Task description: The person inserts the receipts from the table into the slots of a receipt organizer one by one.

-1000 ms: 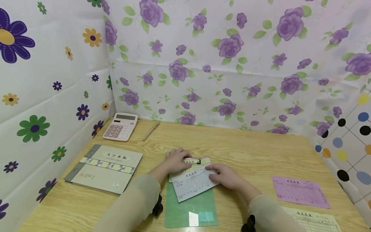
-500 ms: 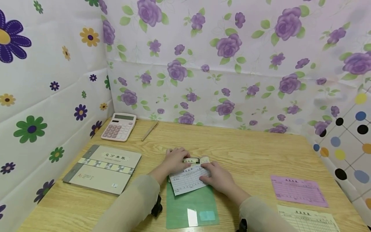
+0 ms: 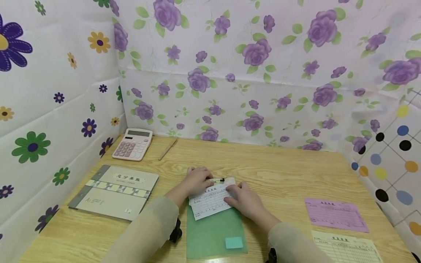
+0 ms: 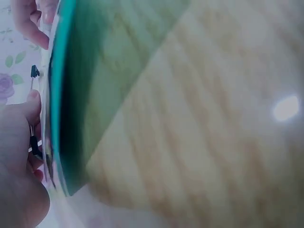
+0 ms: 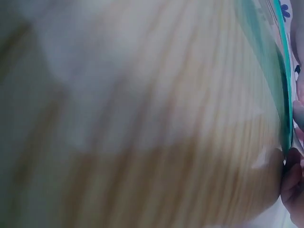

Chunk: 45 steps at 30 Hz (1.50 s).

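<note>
A green clipboard [image 3: 210,237] lies before me on the table, its metal clip [image 3: 219,180] at the far end. My left hand [image 3: 196,181] grips that end, thumb on the clip; the left wrist view shows the thumb [image 4: 33,105] against the clip's wire. A white printed form [image 3: 210,205] lies slightly askew across the upper board, its top edge close to the clip. My right hand [image 3: 246,201] pinches the form's right edge between thumb and fingers. A pale slip [image 3: 231,180] shows behind it at the clip. The right wrist view catches only part of that hand.
A pink form [image 3: 336,214] and a pale yellow form [image 3: 346,247] lie at the right. On the left are a ledger book [image 3: 115,197], a calculator [image 3: 132,145] and a pen [image 3: 168,149]. Patterned cloth walls [image 3: 227,91] enclose the table.
My right hand has drawn the white form left and up toward the clip, covering more of the pale slip. The left hand stays at the clip, which now looks tilted more steeply.
</note>
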Motion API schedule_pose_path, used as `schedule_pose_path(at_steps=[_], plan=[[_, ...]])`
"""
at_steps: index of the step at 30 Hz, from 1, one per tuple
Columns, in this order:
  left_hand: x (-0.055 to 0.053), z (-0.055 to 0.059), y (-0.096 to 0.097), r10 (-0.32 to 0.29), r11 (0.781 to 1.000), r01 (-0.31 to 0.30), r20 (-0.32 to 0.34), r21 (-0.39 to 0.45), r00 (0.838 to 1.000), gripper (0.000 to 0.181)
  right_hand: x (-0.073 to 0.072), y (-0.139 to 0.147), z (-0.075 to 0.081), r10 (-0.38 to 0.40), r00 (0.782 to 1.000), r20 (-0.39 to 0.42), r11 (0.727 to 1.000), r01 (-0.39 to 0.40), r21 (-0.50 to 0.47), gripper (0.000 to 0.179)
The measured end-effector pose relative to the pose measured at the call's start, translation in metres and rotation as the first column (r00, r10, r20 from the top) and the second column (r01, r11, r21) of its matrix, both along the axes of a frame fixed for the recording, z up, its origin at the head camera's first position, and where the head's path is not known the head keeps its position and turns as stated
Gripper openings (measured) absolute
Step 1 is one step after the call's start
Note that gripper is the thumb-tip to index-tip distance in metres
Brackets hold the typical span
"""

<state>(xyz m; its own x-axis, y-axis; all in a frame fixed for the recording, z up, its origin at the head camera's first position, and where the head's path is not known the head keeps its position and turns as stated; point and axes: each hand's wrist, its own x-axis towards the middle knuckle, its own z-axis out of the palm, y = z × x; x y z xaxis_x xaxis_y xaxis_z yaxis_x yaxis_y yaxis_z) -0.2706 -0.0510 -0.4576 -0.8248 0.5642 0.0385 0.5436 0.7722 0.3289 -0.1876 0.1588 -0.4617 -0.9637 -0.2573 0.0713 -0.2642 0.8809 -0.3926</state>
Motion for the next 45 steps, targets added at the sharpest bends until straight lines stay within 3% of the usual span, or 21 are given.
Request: schedule_pose_path(at_steps=[7, 21, 31, 35, 45], plan=[[-0.002, 0.002, -0.001, -0.007, 1.000, 0.007, 0.002, -0.017, 1.000, 0.027, -0.003, -0.008, -0.001, -0.035, 0.999, 0.002, 0.997, 0.034, 0.073, 0.048], [0.004, 0.004, 0.002, -0.007, 1.000, 0.006, -0.044, -0.025, 0.999, 0.031, -0.010, -0.020, -0.003, -0.201, 0.980, 0.016, 0.970, 0.196, 0.146, 0.057], [0.007, -0.001, 0.003, -0.003, 0.999, -0.001, -0.112, -0.034, 0.994, 0.030, -0.015, -0.017, 0.004, -0.165, 0.982, 0.088, 0.969, 0.145, 0.201, 0.066], [0.007, -0.001, 0.006, -0.026, 0.999, 0.020, -0.118, -0.047, 0.993, 0.031, -0.013, -0.013, 0.010, -0.176, 0.975, 0.138, 0.964, 0.143, 0.222, 0.070], [0.011, 0.002, 0.002, -0.010, 0.998, 0.002, -0.129, -0.062, 0.992, 0.030, -0.015, -0.017, 0.009, -0.186, 0.966, 0.180, 0.967, 0.148, 0.209, 0.075]])
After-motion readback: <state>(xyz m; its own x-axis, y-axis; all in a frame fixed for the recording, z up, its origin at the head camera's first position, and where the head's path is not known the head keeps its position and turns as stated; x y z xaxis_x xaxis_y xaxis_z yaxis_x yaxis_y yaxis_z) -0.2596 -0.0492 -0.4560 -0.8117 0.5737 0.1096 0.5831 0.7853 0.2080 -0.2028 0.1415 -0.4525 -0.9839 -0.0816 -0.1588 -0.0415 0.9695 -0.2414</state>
